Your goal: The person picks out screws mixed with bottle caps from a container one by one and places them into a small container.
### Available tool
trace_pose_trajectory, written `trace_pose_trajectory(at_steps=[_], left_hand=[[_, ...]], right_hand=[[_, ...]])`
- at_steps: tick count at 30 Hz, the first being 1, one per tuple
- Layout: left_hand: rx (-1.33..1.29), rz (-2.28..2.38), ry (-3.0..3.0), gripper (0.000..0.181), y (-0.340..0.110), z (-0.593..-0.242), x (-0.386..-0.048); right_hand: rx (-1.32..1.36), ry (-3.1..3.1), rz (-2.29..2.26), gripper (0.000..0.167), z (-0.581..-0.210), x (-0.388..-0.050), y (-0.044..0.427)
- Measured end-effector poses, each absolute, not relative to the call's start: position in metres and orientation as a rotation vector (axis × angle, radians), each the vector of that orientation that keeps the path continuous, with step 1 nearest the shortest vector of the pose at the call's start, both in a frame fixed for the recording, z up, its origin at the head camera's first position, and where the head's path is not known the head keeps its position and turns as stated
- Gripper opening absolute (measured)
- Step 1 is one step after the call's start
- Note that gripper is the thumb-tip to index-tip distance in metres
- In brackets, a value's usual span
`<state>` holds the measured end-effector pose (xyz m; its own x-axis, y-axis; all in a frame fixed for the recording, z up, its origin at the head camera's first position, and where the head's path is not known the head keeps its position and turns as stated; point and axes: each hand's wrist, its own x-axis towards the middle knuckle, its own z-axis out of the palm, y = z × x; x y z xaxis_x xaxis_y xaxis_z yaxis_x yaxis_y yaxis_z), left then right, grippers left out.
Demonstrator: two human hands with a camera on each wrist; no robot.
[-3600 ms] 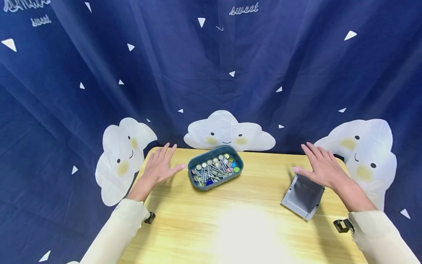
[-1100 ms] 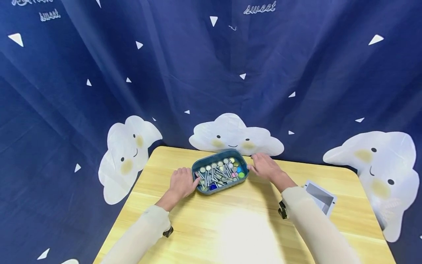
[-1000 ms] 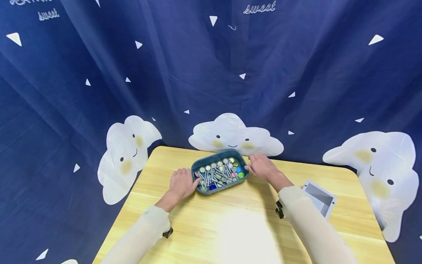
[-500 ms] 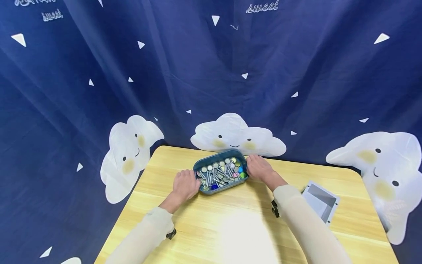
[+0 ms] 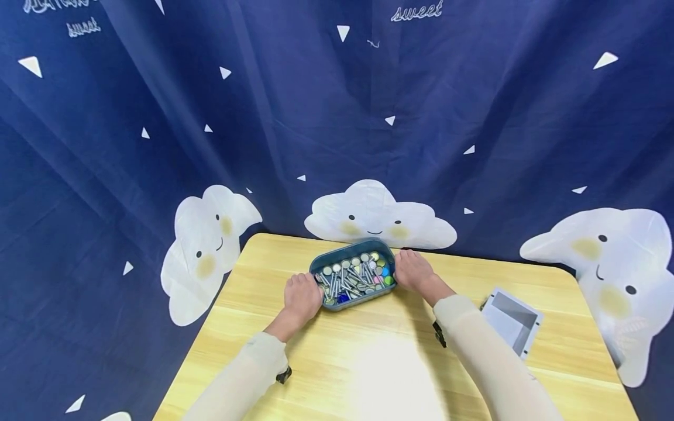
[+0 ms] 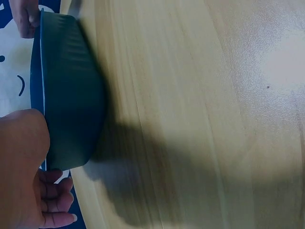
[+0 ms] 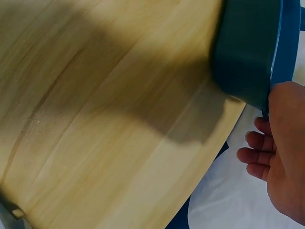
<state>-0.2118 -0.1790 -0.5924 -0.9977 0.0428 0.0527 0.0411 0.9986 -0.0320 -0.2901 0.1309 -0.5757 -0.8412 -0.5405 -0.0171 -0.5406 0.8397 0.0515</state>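
A dark teal box (image 5: 355, 300) with rounded corners is near the back edge of the table. Inside lie silvery screws or nails and round discs, some green, blue and pink. My left hand (image 5: 302, 298) grips its left end, and my right hand (image 5: 418, 272) grips its right end. In the left wrist view the left hand (image 6: 21, 167) has its thumb side at the rim of the box (image 6: 71, 90), fingers curled below the end. The right wrist view shows the right hand (image 7: 288, 148) at the rim of the box (image 7: 245, 47) with fingers bent under its end.
A grey open container (image 5: 505, 320) stands on the wooden table (image 5: 368, 362) at the right, beside my right forearm. Behind the table hangs a dark blue curtain (image 5: 326, 105) with white clouds and triangles. A bright glare lies on the table's front part.
Both hands have come from open above the table to the ends of the box. Within the last half second the left wrist has shifted slightly right, and the box has hardly moved.
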Motion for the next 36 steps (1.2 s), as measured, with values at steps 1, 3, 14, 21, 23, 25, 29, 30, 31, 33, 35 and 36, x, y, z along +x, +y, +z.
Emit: trace_pose_trajectory(at_steps=[1, 3, 14, 21, 23, 25, 29, 30, 31, 33, 35, 36], left_hand=[[-0.067, 0.040, -3.090, 0.031, -0.179, -0.593, -0.212], [-0.080, 0.015, -3.096, 0.032, -0.178, -0.594, -0.212], [-0.215, 0.039, -3.087, 0.031, -0.177, -0.595, -0.219], [-0.293, 0.112, -3.069, 0.032, -0.176, -0.593, -0.221], [-0.307, 0.099, -3.067, 0.032, -0.175, -0.593, -0.221], [-0.317, 0.078, -3.061, 0.031, -0.174, -0.593, -0.221], [-0.329, 0.030, -3.054, 0.031, -0.172, -0.595, -0.221], [-0.332, 0.025, -3.057, 0.031, -0.172, -0.596, -0.220], [-0.335, 0.023, -3.057, 0.031, -0.171, -0.597, -0.220], [-0.344, 0.013, -3.060, 0.031, -0.169, -0.598, -0.220], [-0.355, 0.000, -3.058, 0.030, -0.167, -0.599, -0.220], [-0.360, -0.011, -3.055, 0.029, -0.166, -0.599, -0.220]], right_hand=[[-0.892, 3.018, 0.086, 0.025, -0.576, -0.288, 0.132], [-0.902, 3.033, 0.091, 0.026, -0.576, -0.284, 0.134], [-0.925, 3.145, 0.160, 0.025, -0.575, -0.262, 0.144], [-0.949, 3.224, 0.190, 0.027, -0.578, -0.251, 0.148], [-0.918, 3.217, 0.178, 0.027, -0.579, -0.248, 0.150], [-0.882, 3.198, 0.160, 0.027, -0.581, -0.245, 0.152], [-0.858, 3.183, 0.136, 0.026, -0.582, -0.238, 0.155], [-0.857, 3.180, 0.126, 0.026, -0.582, -0.235, 0.156], [-0.854, 3.181, 0.123, 0.027, -0.582, -0.233, 0.157], [-0.848, 3.179, 0.126, 0.028, -0.581, -0.228, 0.159], [-0.832, 3.176, 0.136, 0.028, -0.581, -0.223, 0.161], [-0.824, 3.179, 0.144, 0.028, -0.581, -0.221, 0.162]])
